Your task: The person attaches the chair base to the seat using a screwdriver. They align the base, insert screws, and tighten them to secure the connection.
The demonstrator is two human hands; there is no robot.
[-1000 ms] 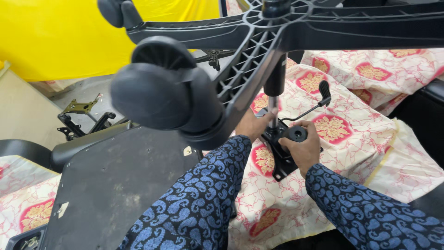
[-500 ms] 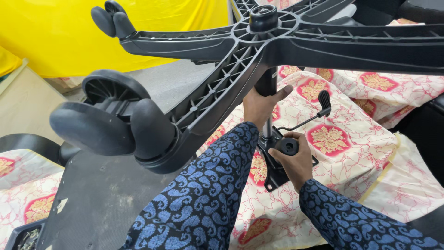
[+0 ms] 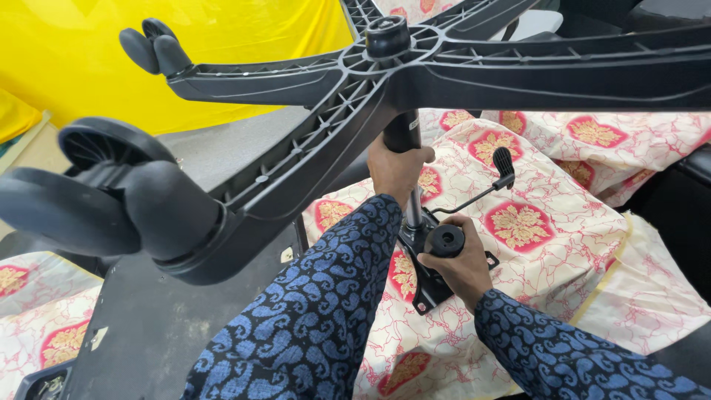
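The star-shaped chair base (image 3: pixel 385 67) has been raised higher above the patterned cloth (image 3: pixel 563 215), and more of the gas-lift column (image 3: pixel 404 141) is now exposed beneath its hub than 1 s ago. The left hand (image 3: pixel 396 167) has been moved up the column, from low near the mechanism plate (image 3: pixel 426 278) to just under the hub. The right hand (image 3: pixel 459 263) has been shifted slightly lower, by the round black knob (image 3: pixel 446 241). The near caster (image 3: pixel 96 200) has swung leftward and now shows both of its 2 wheels.
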